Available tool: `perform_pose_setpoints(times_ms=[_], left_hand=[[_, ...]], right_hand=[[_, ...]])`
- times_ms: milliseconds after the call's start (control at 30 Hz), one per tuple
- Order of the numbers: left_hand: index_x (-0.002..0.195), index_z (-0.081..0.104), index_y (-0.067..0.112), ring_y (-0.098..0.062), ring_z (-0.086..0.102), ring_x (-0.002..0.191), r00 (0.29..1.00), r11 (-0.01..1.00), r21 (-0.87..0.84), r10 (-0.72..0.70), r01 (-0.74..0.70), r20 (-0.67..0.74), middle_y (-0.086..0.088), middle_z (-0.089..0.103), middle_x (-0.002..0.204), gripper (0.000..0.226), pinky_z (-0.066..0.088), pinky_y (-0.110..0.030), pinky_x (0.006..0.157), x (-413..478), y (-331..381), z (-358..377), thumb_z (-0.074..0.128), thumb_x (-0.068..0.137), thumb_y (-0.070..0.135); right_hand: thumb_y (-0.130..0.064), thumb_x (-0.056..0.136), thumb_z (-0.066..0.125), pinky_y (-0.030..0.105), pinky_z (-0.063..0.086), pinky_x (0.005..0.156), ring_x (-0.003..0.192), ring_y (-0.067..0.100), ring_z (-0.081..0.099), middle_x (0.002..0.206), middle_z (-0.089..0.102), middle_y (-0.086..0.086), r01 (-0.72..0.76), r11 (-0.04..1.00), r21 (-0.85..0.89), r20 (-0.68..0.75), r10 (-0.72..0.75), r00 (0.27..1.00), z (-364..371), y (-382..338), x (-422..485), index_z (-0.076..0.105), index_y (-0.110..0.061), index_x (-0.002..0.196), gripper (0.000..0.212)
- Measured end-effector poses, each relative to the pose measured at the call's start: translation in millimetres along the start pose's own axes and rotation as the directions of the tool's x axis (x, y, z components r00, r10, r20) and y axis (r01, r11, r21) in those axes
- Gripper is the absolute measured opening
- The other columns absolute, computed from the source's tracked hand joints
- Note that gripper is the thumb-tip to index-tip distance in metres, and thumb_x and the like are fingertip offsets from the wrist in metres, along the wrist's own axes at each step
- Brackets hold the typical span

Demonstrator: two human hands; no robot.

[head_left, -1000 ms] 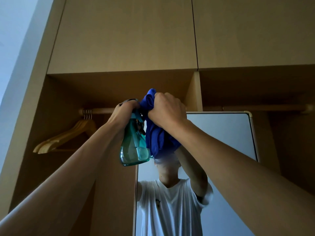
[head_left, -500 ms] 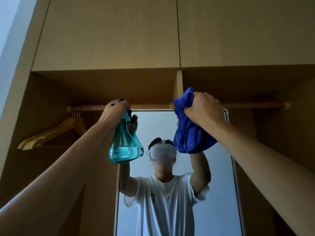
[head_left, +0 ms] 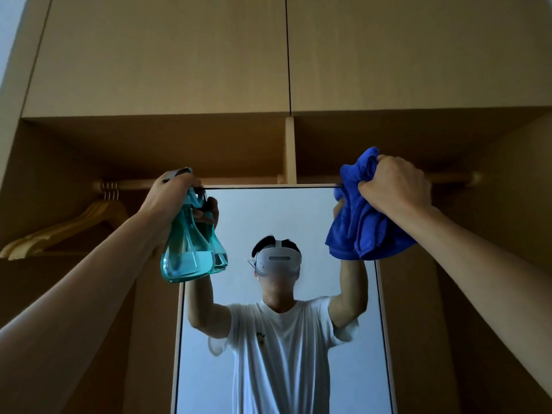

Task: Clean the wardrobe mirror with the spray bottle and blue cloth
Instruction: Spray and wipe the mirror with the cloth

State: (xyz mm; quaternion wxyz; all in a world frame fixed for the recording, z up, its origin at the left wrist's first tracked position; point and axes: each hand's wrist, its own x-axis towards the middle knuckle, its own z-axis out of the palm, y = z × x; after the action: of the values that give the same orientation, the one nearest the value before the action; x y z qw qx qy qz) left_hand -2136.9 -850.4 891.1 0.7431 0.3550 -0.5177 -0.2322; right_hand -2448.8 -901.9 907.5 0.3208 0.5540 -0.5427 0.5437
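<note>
The tall wardrobe mirror (head_left: 313,222) stands in the middle of the open wardrobe, its top edge just under the hanging rail. At the mirror's top left corner my left hand (head_left: 171,194) grips the neck of a teal, see-through spray bottle (head_left: 191,252), which hangs bottom down with some liquid in it. My right hand (head_left: 394,186) clutches a bunched blue cloth (head_left: 358,213) against the mirror's top right corner. The glass reflects a person in a white T-shirt with a headset, both arms raised.
A wooden rail (head_left: 239,183) runs across behind the mirror's top edge. Several wooden hangers (head_left: 68,228) hang on it at the left. Closed upper cabinet doors (head_left: 286,55) sit above, and a vertical divider (head_left: 289,150) splits the wardrobe.
My right hand has carried the blue cloth from beside the bottle to the mirror's top right corner. The view has shifted so the mirror sits more central. The bottle stays at the top left.
</note>
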Motion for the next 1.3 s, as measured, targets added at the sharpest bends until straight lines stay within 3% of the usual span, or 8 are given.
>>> perform_pose_setpoints(times_ms=[200,367,433,500,633,967,1167,1300], left_hand=[[0.132,0.051,0.006,-0.01,0.064,0.038,1.0,0.999,0.046,0.009,-0.008,-0.016,-0.014,0.062,0.091,0.031,0.048,-0.019,0.035,5,-2,-2,0.054,0.103,0.015],[0.124,0.052,0.008,-0.012,0.066,0.04,1.0,0.997,0.081,-0.007,0.007,0.007,-0.015,0.063,0.092,0.024,0.051,-0.023,0.037,11,-1,-7,0.055,0.102,0.016],[0.121,0.054,0.011,-0.02,0.073,0.059,1.0,0.986,0.168,0.019,-0.021,0.011,-0.015,0.064,0.097,0.024,0.059,-0.033,0.051,17,-3,-8,0.057,0.1,0.021],[0.12,0.055,0.016,-0.028,0.068,0.086,0.996,0.941,0.328,0.082,-0.083,0.016,-0.013,0.065,0.105,0.026,0.057,-0.039,0.072,22,-4,-6,0.058,0.096,0.028],[0.119,0.051,0.024,-0.027,0.062,0.098,0.985,0.901,0.399,0.168,-0.172,0.047,-0.007,0.062,0.109,0.024,0.051,-0.045,0.09,22,-6,10,0.056,0.096,0.031],[0.132,0.05,0.018,-0.024,0.059,0.1,0.937,0.873,0.377,0.213,-0.31,0.277,-0.009,0.06,0.118,0.034,0.045,-0.039,0.082,9,-10,68,0.052,0.1,0.031],[0.143,0.043,0.019,-0.015,0.058,0.087,0.898,0.84,0.389,0.231,-0.378,0.373,-0.005,0.059,0.119,0.041,0.045,-0.033,0.078,-1,-16,102,0.05,0.104,0.033],[0.141,0.043,0.019,-0.012,0.054,0.081,0.875,0.808,0.409,0.249,-0.424,0.415,-0.003,0.056,0.116,0.042,0.042,-0.025,0.066,-2,-20,119,0.05,0.104,0.035]], right_hand=[[-0.029,0.09,0.066,0.037,0.043,0.065,0.075,0.025,0.052,0.096,0.055,0.01,0.068,0.996,-0.06,-0.021,-0.069,0.997,1,-20,-6,0.056,-0.009,0.102,0.026],[-0.031,0.089,0.067,0.037,0.042,0.067,0.075,0.023,0.049,0.097,0.052,0.008,0.13,0.99,-0.046,0.004,-0.13,0.991,8,-44,-10,0.056,-0.01,0.107,0.03],[-0.031,0.089,0.068,0.037,0.041,0.067,0.076,0.023,0.048,0.096,0.052,0.008,0.148,0.987,-0.063,0.007,-0.148,0.989,9,-48,-9,0.056,-0.01,0.107,0.03],[-0.032,0.089,0.067,0.036,0.039,0.067,0.076,0.023,0.047,0.094,0.049,0.007,0.142,0.987,-0.077,0.009,-0.141,0.99,7,-46,-9,0.056,-0.01,0.108,0.031],[-0.035,0.09,0.066,0.037,0.042,0.066,0.077,0.022,0.049,0.094,0.048,0.005,0.087,0.992,-0.092,0.018,-0.086,0.996,4,-35,-8,0.056,-0.01,0.111,0.034],[-0.034,0.091,0.067,0.036,0.043,0.068,0.091,0.028,0.062,0.108,0.058,0.01,0.038,0.988,-0.148,0.017,-0.036,0.999,-5,-12,-10,0.055,-0.012,0.119,0.038],[-0.028,0.09,0.067,0.041,0.044,0.076,0.105,0.032,0.062,0.118,0.058,0.01,0.065,0.979,-0.191,0.023,-0.061,0.998,-7,-8,-18,0.049,-0.014,0.132,0.048],[-0.024,0.09,0.068,0.042,0.047,0.078,0.108,0.032,0.06,0.123,0.057,0.009,0.085,0.976,-0.199,0.034,-0.08,0.996,-5,-3,-21,0.044,-0.015,0.14,0.056]])
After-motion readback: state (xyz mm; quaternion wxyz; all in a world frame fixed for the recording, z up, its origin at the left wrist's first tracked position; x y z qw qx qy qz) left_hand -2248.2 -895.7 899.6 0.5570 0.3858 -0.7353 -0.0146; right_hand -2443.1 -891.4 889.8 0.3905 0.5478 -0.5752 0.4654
